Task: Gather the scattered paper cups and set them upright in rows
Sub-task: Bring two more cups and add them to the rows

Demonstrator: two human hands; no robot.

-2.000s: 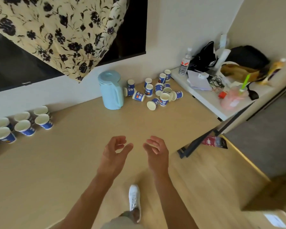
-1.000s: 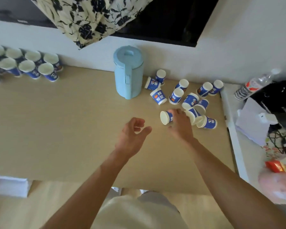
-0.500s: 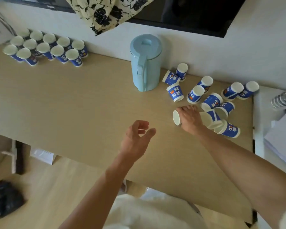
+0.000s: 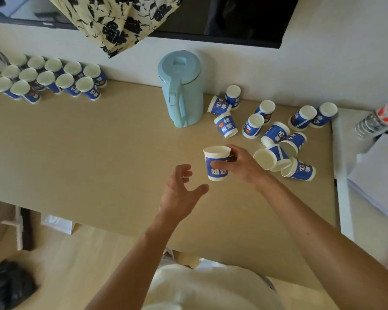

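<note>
Now the right hand holds one paper cup upright, lifted from the scattered cups behind it; the left hand, spread empty just below, seems ready to take it toward the rows.

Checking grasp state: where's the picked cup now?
Head view, centre: the picked cup is upright in the right hand, right of the blue jug.

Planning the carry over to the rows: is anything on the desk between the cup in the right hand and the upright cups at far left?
Nothing visible. The held cup has bare desk leftward to the rows; the kettle stands farther back.
</note>
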